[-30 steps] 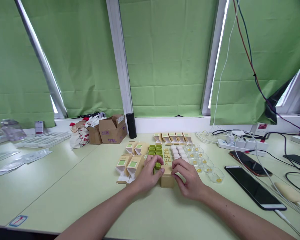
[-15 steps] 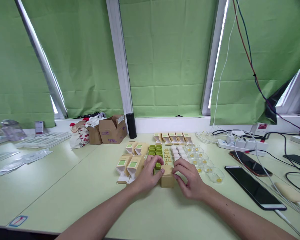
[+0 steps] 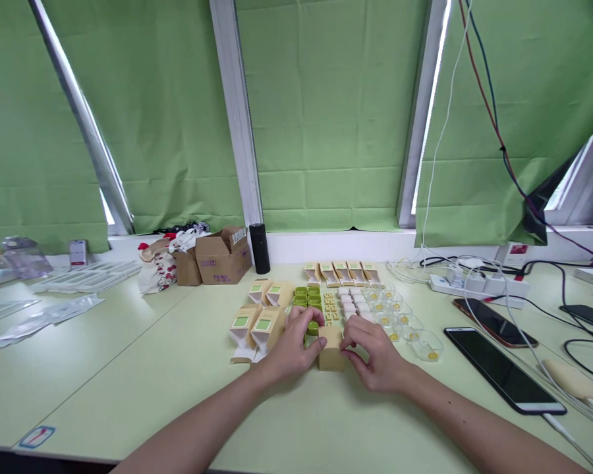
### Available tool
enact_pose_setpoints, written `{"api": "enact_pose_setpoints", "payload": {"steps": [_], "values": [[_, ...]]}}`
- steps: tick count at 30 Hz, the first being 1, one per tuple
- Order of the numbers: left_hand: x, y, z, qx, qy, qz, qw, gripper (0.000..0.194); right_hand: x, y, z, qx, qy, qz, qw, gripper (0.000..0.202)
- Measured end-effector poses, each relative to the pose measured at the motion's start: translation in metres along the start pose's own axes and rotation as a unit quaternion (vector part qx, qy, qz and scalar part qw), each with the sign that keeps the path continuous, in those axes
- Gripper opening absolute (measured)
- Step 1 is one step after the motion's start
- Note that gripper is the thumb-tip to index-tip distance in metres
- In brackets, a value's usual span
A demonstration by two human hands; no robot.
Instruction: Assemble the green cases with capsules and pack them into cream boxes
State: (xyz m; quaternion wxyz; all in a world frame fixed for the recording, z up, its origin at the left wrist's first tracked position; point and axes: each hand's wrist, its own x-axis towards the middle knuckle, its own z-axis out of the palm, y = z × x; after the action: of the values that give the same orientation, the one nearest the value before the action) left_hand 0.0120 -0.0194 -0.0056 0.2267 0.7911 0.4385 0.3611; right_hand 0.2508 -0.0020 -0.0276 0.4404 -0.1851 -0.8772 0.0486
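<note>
A small brown cardboard box [image 3: 331, 359] stands on the table between my hands. My left hand [image 3: 294, 345] is curled at its left side, with the thumb against the edge. At the right side, the bent fingers and thumb of my right hand [image 3: 373, 352] close on the box's upper edge. Green square containers [image 3: 300, 301] sit in rows just behind my left hand, partly hidden by it. Small yellowish square pieces [image 3: 329, 306], pale pink-white blocks [image 3: 346, 299] and clear plastic cups with yellow centres [image 3: 427, 345] lie behind and beside my right hand.
Opened cartons with green squares [image 3: 269, 322] stand left of my hands, and more cartons [image 3: 343, 271] at the back. Phones [image 3: 504, 368], cables and a power strip [image 3: 479, 286] occupy the right. Farther back left are a cardboard box [image 3: 223, 257], a black cylinder [image 3: 259, 249] and white trays [image 3: 86, 276].
The right fingers have shifted very slightly to the left along the small box's top edge. Otherwise the hands and objects look the same.
</note>
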Motion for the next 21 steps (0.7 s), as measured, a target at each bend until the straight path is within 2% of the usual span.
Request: {"api": "enact_pose_setpoints", "payload": {"steps": [9,15,21], "values": [[0.001,-0.001,0.0,-0.002,0.008,-0.006,1.0,0.02,-0.003,0.005,-0.003,-0.025,-0.015,0.021,0.999,0.025],[0.002,0.001,0.001,-0.007,0.051,0.005,0.999,0.015,-0.004,0.012,-0.009,-0.042,-0.005,0.049,0.998,0.034],[0.001,-0.001,0.001,-0.014,0.052,0.009,0.999,0.019,-0.002,0.002,-0.012,-0.06,-0.021,0.005,0.998,0.034]]}}
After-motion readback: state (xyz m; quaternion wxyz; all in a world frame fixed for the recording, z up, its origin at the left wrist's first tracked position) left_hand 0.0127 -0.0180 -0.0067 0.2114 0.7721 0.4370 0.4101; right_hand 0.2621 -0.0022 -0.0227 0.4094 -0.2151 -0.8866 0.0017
